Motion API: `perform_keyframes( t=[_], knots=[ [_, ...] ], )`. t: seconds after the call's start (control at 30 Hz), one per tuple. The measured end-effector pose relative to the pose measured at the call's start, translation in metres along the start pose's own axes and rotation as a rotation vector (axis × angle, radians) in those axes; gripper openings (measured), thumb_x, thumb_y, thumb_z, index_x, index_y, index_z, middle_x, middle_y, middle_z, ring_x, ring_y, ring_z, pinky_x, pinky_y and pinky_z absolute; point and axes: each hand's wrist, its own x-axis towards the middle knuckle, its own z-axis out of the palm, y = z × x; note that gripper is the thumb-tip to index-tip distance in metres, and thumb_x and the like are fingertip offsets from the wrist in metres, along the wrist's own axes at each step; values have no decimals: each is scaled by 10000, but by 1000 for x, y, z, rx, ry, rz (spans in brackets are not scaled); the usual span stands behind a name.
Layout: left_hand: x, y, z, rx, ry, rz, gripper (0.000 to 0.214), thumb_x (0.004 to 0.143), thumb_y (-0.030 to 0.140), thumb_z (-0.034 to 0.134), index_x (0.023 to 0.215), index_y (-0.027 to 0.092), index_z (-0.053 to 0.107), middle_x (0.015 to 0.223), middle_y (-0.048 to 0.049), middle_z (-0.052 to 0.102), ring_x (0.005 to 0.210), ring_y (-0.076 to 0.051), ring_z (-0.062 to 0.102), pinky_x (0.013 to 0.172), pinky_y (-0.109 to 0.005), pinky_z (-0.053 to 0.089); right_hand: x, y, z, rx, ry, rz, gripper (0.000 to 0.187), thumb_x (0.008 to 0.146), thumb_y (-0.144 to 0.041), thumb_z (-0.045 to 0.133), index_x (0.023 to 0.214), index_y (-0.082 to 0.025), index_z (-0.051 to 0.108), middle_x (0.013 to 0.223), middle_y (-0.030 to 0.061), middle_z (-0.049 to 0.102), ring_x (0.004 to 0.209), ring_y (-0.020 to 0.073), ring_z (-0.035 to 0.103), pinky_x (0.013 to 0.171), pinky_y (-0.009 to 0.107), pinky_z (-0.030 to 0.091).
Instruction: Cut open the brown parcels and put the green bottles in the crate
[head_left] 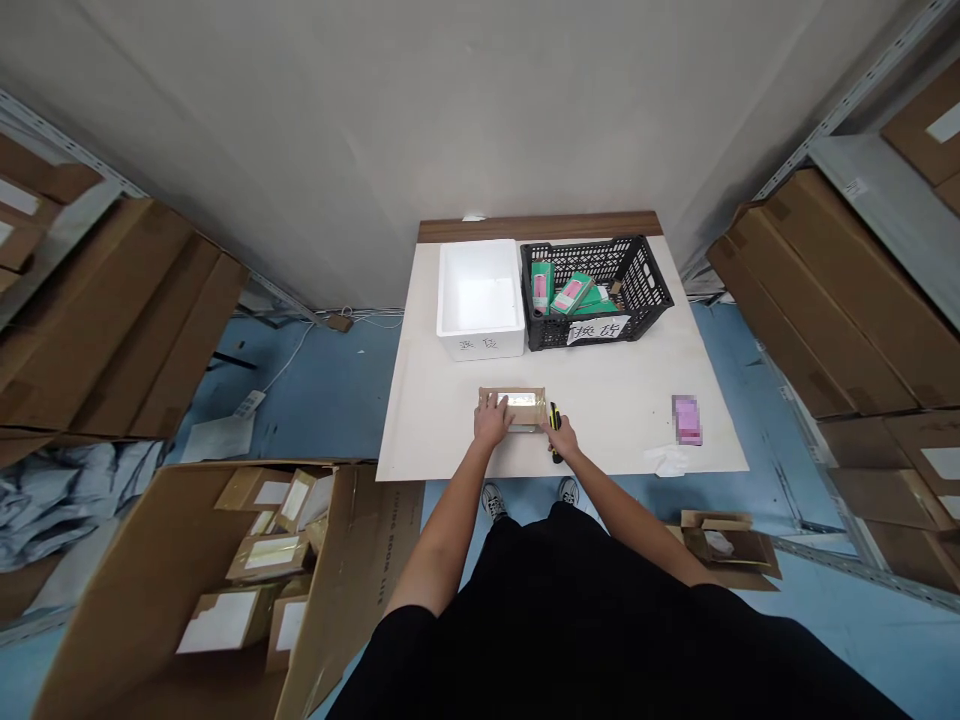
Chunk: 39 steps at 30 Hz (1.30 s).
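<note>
A small cardboard box (531, 410) with a white label and clear tape lies near the front of the white table (600, 385). My left hand (493, 417) rests on the left end of this box, its fingers stretched over the top. In my right hand (564, 438) is a yellow and black utility knife (555, 418), held beside the right end of the box. Whether the blade touches the tape is too small to tell.
Behind the box stand a white foam box (480, 345) and a black plastic crate (652, 310) with several green-pink packages. A pixelated pink item (687, 420) and crumpled white tissue (667, 460) lie right. A large carton (112, 600) of parcels stands left; shelves flank both sides.
</note>
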Motion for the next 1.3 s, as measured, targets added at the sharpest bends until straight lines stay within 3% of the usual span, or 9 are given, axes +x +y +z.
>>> perform_keyframes(
  t=[0.13,0.27,0.43,0.57,0.67,0.8,0.93,1.07,1.3],
  knots=[
    [12,-16,-11,10,-121,-25,773,1046,602,440,1717,262,256,1830,-101,127,1684,-319,44,1297,-517,260,7,-9,27,-26,90,71,431,953,-542,708,1127,-261,432,997,31,722,565,140,687,500,230,539],
    [9,-14,-18,36,-59,-97,886,980,648,563,1705,240,258,1775,-154,275,1622,-355,224,1239,-497,356,24,-15,27,95,105,129,446,932,-510,729,1145,-247,439,1062,55,726,586,134,703,510,229,553],
    [-1,-6,-22,34,-89,-258,627,1038,532,510,1522,136,548,1527,-226,551,1394,-347,533,1127,-431,467,59,-49,17,63,120,130,445,947,-462,707,1238,-236,458,1098,84,743,617,156,729,519,251,575],
    [-17,-1,-9,-56,-206,-182,474,1089,426,389,1306,200,744,1352,-161,692,1243,-291,662,1011,-370,535,85,-83,4,-16,104,117,548,940,-501,727,1328,-209,474,1161,143,749,643,181,726,507,280,568],
    [-23,4,-1,-32,-172,-126,429,1084,375,414,1271,230,772,1332,-142,704,1214,-288,677,987,-379,558,89,-89,-7,-115,78,50,630,921,-601,728,1348,-198,497,1217,176,739,707,211,729,516,298,558],
    [-6,3,-8,108,-70,112,649,961,273,669,1592,262,521,1608,-153,521,1461,-333,513,1101,-429,522,68,-56,-13,-156,137,-72,649,886,-653,745,1314,-214,534,1180,140,748,832,237,750,614,286,571],
    [30,-5,-17,208,-265,485,1141,766,313,904,1714,387,273,1814,-83,203,1660,-403,170,1284,-541,324,36,-9,-6,-196,102,-52,650,836,-628,807,1279,-227,550,1082,98,760,899,262,760,707,306,583],
    [52,-6,-14,216,-345,409,1103,781,495,906,1701,420,303,1824,-52,169,1668,-406,135,1295,-564,302,26,2,-2,-250,95,15,615,869,-604,785,1286,-225,536,1142,120,760,1008,292,767,773,334,582],
    [37,13,5,121,-249,102,939,959,737,591,1735,364,216,1833,-89,107,1680,-379,70,1201,-565,436,56,-39,-23,-418,167,-44,635,873,-532,830,1310,-226,485,1177,147,757,1089,320,749,812,338,545]
  ],
)
